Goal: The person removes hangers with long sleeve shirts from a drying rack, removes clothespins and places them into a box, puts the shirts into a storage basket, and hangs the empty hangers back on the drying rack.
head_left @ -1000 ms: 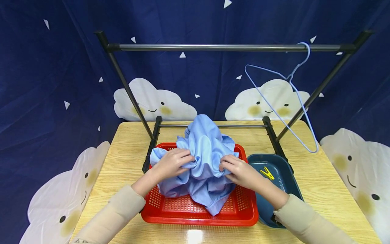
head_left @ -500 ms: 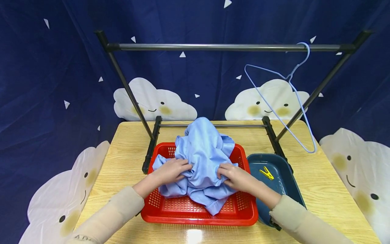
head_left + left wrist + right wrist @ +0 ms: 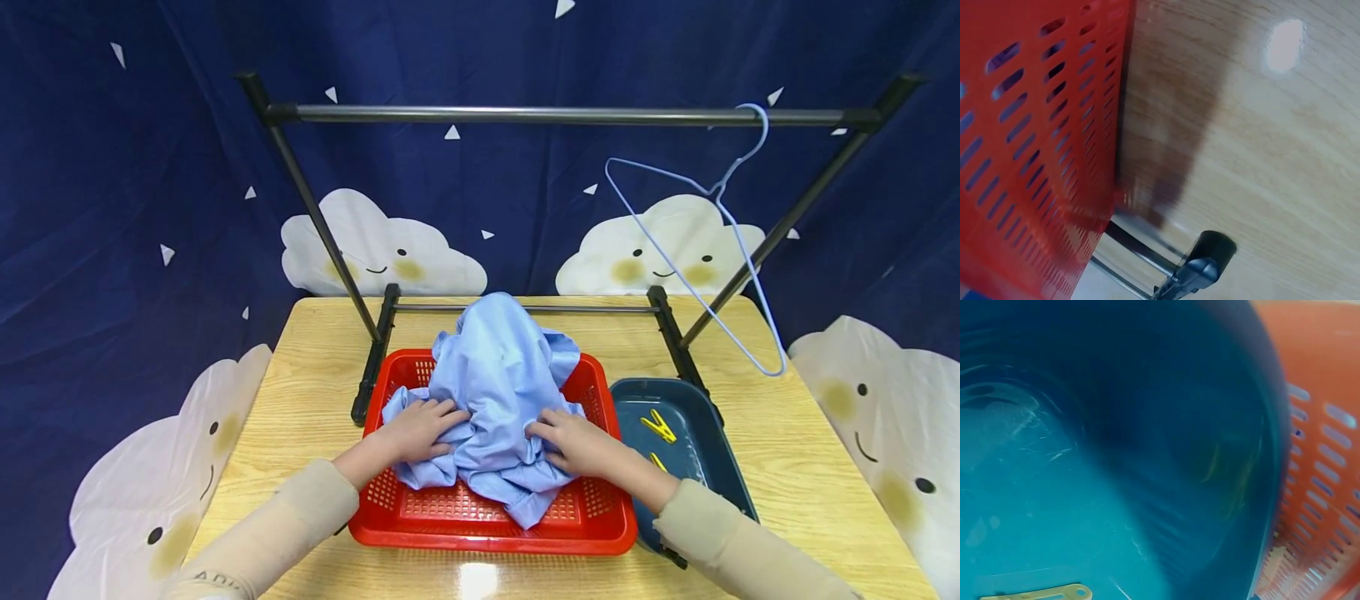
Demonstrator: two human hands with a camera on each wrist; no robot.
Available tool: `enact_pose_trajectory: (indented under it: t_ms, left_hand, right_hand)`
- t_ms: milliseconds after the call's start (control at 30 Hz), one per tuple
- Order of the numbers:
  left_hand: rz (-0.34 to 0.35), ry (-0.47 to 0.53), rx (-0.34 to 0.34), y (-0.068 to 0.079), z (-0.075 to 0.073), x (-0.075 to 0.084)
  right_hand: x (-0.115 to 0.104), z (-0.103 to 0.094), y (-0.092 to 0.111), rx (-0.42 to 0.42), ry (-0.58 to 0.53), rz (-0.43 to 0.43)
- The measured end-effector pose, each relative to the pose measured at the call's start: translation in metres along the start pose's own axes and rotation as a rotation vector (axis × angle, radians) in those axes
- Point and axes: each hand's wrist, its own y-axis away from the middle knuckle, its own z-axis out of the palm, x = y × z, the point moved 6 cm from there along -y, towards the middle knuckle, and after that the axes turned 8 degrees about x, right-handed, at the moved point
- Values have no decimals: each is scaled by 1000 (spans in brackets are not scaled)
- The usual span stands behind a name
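Observation:
A rumpled light blue cloth (image 3: 495,375) lies heaped in the red perforated basket (image 3: 491,542). Its rounded top rises over the back rim. On the cloth's left part rests my left hand (image 3: 422,429), palm down, with its fingers spread. My right hand (image 3: 572,443) touches the right part, its fingers slightly bent and apart. Neither hand appears in the wrist views. The left wrist view has the basket's slotted side wall (image 3: 1041,144); the right wrist view has the inside of a blue bin (image 3: 1147,487) against the basket.
Right of the basket stands the dark blue bin (image 3: 693,417), with yellow clothespins (image 3: 658,426) in it. A black metal rack (image 3: 525,115) spans the wooden table (image 3: 315,358), and a light blue hanger (image 3: 693,267) hangs at its right end.
The cloth has sunk slightly and lies smoother on top. Both hands have moved lower and their fingers have loosened from the folds. A second clothespin has come into view beside the right forearm.

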Motion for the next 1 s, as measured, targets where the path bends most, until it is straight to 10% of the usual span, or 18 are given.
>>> enact_pose_trajectory:
  t_ms: [167,467,1000]
  left_hand:
    - [-35,-2,-54,1,10,1]
    - [-61,26,-76,-1,16,-1]
    - [-154,245,-173,-12,-18,-8]
  right_hand:
    - [-1,9,4,-165,35,29]
    - [0,11,5,-220,30,81]
    - [-4,-30,5,-284,-83,170]
